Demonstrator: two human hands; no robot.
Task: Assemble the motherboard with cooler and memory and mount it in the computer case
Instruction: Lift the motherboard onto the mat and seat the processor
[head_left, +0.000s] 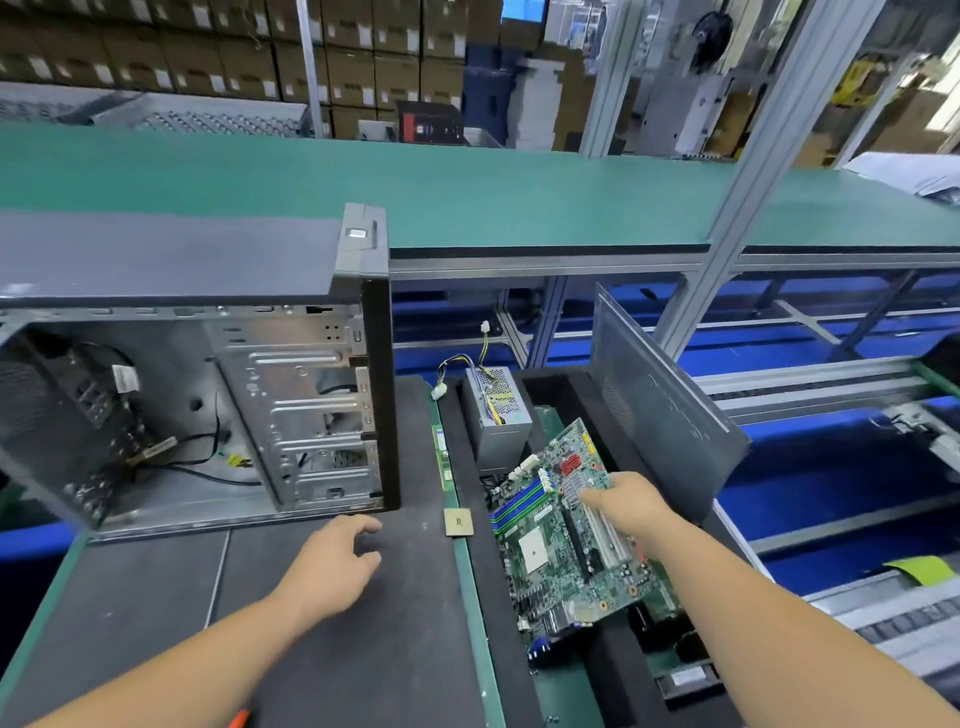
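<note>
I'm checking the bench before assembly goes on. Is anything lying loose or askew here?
Yes. A small square chip sits at the dark mat's edge, overhanging the green rim. The motherboard is tilted, gripped by the right hand. The power supply's cables stick out loose.

No text, brand or number is legible. White labels on the stacked cartons (156, 57), a sticker inside the computer case (124, 376), the label on the power supply (501, 402) and the markings on the motherboard (561, 540) are all too small or blurred to read.
</note>
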